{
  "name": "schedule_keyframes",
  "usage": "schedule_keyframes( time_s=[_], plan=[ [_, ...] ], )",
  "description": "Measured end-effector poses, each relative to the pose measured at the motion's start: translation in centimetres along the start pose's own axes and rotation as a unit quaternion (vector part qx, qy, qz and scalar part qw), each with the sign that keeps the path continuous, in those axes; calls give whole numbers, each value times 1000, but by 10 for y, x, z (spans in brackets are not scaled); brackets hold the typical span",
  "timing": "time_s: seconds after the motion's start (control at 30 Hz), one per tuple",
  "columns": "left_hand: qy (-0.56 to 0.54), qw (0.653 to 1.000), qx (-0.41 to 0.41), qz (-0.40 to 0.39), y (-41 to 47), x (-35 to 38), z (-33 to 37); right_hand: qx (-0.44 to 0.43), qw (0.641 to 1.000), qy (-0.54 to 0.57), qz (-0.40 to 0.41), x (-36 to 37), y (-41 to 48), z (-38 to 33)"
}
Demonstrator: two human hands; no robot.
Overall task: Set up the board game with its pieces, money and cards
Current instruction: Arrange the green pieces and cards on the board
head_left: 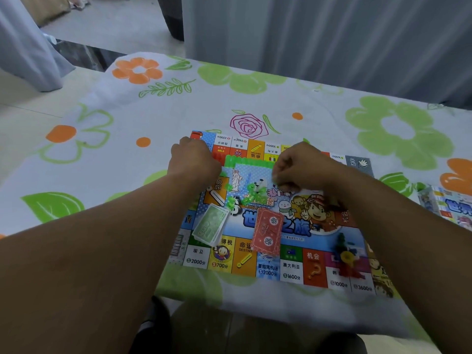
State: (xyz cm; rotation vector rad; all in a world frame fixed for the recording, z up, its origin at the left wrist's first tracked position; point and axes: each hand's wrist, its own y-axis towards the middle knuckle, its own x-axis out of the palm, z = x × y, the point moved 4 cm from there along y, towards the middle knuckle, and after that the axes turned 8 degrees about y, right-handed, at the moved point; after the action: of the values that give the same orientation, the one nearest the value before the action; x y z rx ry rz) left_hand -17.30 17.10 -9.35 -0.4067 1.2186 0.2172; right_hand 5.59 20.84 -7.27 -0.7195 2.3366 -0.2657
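On my feed the game board (293,270) lies flat on the table (127,162) under a flowered cloth, its near edge close to the table's front edge. Both forearms reach in from below, and the hands meet over the board's far half.

The left hand (194,160) shows me only its back. Its fingers are curled under, right at the left end of a green plastic strip (249,160) that runs across the board's far side, and I cannot tell whether they actually grip it. The right hand (304,169) is curled tight, fingertips (282,186) drawn together in a pinch at the strip's right end.

Between the hands a few small green pieces (229,187) lie loose on the board's printed middle. Nearer to me, a stack of green paper money (210,224) rests tilted on the board's left part, and a stack of red cards (267,233) lies just right of it, near the centre. At the near right corner a small cluster of tokens (346,256) – red, yellow, dark green – sits on the squares, too blurred to make out shapes.

The game box (449,208) lies at the right edge of the view, apart from the board.
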Motion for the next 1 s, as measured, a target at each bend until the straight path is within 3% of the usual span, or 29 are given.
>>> schedule_keyframes(
  time_s=[0.33,0.57,0.8,1.0],
  plan=[
    [4,1000,-6,2,-1,0,2,21,998,-26,58,-16,-8,16],
    [-1,1000,-7,1,-1,0,1,2,998,-66,23,-5,-6,11],
    [1,1000,-5,0,0,0,1,-29,985,-111,132,-13,5,13],
    [1,1000,-6,5,0,1,1,-32,982,-120,141,-8,12,11]
  ],
)
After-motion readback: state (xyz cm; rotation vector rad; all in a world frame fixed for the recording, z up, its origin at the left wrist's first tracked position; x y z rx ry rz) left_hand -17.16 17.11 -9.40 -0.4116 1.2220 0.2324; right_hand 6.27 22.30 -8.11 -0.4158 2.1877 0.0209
